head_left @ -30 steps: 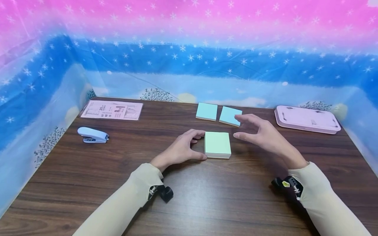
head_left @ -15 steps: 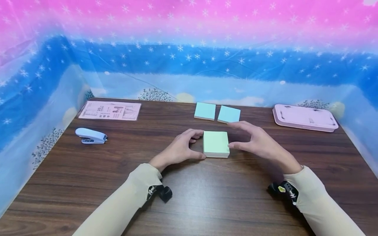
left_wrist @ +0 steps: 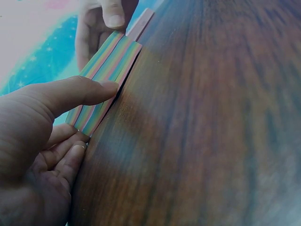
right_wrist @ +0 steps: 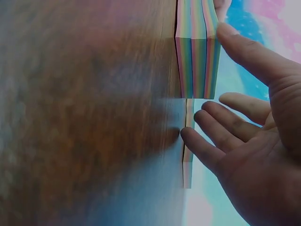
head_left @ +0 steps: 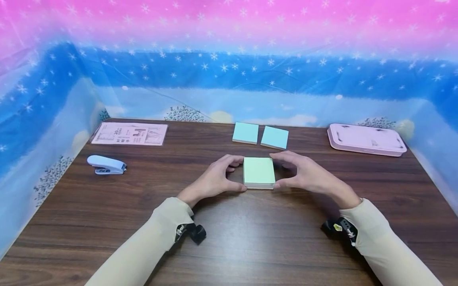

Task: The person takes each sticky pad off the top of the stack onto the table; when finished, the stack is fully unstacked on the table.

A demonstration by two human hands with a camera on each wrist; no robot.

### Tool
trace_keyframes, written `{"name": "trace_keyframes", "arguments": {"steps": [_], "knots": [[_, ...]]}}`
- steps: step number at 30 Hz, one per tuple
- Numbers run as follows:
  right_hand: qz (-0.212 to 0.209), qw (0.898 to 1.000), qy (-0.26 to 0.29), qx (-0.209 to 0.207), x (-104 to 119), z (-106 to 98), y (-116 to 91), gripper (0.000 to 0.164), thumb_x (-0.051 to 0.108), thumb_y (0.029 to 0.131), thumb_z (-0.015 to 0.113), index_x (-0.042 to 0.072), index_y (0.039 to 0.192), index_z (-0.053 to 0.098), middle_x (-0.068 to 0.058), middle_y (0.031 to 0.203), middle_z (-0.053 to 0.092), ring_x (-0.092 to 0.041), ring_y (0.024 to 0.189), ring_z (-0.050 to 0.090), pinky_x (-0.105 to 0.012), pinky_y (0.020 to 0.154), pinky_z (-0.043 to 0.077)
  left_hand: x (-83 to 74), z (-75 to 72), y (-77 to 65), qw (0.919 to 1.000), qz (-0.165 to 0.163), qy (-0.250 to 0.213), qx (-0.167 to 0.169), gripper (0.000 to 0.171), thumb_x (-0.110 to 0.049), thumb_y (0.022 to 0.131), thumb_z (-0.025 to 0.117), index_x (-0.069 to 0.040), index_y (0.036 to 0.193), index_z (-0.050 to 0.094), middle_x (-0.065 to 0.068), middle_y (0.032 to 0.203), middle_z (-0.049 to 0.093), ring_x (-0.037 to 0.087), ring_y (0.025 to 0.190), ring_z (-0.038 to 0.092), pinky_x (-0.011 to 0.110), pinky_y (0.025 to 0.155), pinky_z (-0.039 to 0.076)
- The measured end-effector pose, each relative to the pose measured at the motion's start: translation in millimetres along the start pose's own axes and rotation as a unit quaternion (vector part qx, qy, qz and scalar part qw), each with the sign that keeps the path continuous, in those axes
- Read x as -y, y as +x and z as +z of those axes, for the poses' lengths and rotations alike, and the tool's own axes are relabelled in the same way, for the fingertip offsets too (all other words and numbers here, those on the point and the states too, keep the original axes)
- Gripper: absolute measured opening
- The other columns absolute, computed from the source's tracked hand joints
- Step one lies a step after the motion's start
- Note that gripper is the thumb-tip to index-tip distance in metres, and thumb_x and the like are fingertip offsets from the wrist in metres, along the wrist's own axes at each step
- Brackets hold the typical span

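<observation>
A squat stack of sticky note pads point(head_left: 259, 171) lies mid-table, pale green on top, with rainbow-striped sides. My left hand point(head_left: 212, 174) holds its left side, index finger by the back corner. In the left wrist view, the left thumb point(left_wrist: 89, 89) lies across the striped edge of the stack point(left_wrist: 106, 66). At the right side is my right hand point(head_left: 307, 172), thumb by the front corner and index finger by the back one. The right wrist view shows its other fingers point(right_wrist: 225, 127) loosely extended, apart from the stack point(right_wrist: 197, 66).
Two thin light-blue pads, a left one point(head_left: 245, 132) and a right one point(head_left: 274, 137), lie behind the stack. A pink case point(head_left: 366, 139) sits at the back right. On the left are a white-blue stapler point(head_left: 106, 165) and a pink printed packet point(head_left: 129, 133). Patterned cloth encloses the table.
My right hand has come left and toward me, from over the right blue pad to the right side of the stack. My left hand stays at the stack's left side.
</observation>
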State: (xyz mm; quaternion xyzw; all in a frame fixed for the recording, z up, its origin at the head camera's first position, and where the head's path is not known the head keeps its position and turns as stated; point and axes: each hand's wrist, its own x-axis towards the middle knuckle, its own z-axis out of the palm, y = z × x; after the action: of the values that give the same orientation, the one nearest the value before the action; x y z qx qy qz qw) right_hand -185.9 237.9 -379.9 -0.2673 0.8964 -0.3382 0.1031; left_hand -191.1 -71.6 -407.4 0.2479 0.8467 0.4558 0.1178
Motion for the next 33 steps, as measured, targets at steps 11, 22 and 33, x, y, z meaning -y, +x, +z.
{"name": "trace_keyframes", "arguments": {"steps": [11,22,33], "knots": [[-0.009,1.000,0.010,0.002,0.8,4.3,3.4,0.087,0.035,0.086,0.091,0.008,0.158,0.050,-0.013,0.156,0.052,-0.035,0.142,0.052,-0.054,0.117,0.043,-1.0,-2.2,-1.4,1.0000,-0.003,0.000,0.003,0.083,-0.017,0.082,0.092,-0.006,0.154,0.052,0.010,0.147,0.056,0.029,0.131,0.058,0.039,0.113,0.047],[-0.012,1.000,0.011,-0.002,-0.4,5.6,3.4,0.085,0.032,0.087,0.091,0.007,0.157,0.051,-0.014,0.155,0.052,-0.036,0.141,0.052,-0.056,0.117,0.043,-0.9,-1.9,-1.8,1.0000,-0.002,0.000,0.006,0.082,-0.017,0.083,0.092,-0.006,0.154,0.052,0.010,0.147,0.056,0.029,0.131,0.057,0.039,0.113,0.048],[-0.011,1.000,0.011,-0.006,2.0,5.4,2.7,0.084,0.030,0.086,0.091,0.009,0.157,0.052,-0.012,0.155,0.052,-0.034,0.141,0.053,-0.055,0.116,0.044,0.3,-1.2,-0.7,1.0000,-0.004,-0.001,0.005,0.082,-0.018,0.084,0.091,-0.006,0.155,0.052,0.010,0.148,0.056,0.029,0.131,0.058,0.039,0.112,0.048]]}}
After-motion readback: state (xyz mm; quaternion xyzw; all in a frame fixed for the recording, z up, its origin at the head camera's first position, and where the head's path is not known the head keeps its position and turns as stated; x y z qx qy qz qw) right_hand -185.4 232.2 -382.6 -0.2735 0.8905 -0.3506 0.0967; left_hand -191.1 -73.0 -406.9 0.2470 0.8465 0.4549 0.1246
